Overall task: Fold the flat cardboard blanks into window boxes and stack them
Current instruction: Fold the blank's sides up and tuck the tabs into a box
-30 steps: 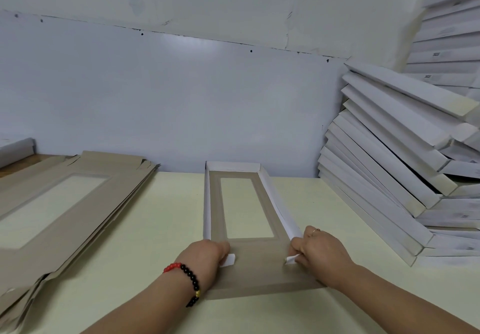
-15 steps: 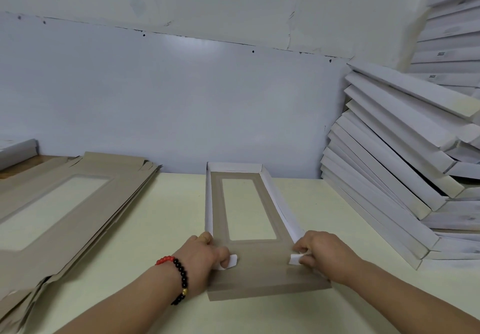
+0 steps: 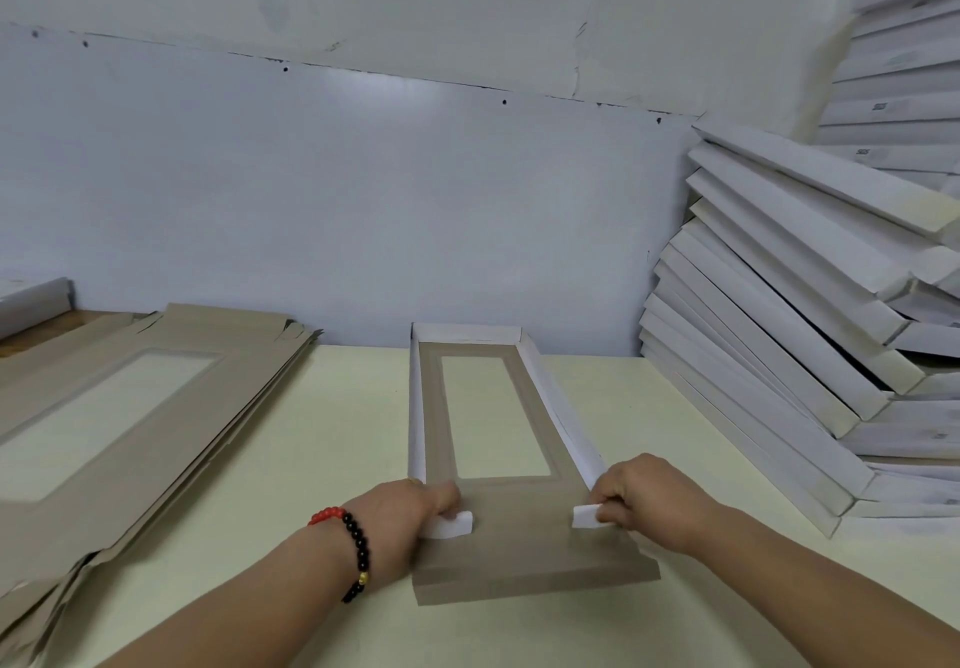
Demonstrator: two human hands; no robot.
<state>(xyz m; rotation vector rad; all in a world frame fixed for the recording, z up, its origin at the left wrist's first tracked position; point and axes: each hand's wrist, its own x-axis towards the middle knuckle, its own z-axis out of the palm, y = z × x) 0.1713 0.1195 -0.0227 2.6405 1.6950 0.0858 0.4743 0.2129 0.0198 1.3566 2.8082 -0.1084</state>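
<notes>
Brown cardboard, white on its outer face, is lying lengthwise in the middle of the pale yellow tabletop as a half-folded window box: its far end wall and both long side walls are standing up, while the near end panel is lying flat toward us. We are holding it at the near corners. Our left hand, with a red and black bead bracelet on the wrist, is curling its grip round the small white corner tab on the left. Our right hand is pinching the matching white tab on the right, fingers clamped together on it.

To the left, a fanned pile of flat brown cardboard blanks with window cut-outs is resting on the tabletop, running out of view at the left edge and bottom corner. To the right, a leaning stack of finished white boxes is crowding that side near our right hand, cut off by the right edge. More white boxes are piled behind it in the upper corner; small dark printing is showing on a few of their edges, too blurred for us to read. A grey-white wall is closing off the back.
</notes>
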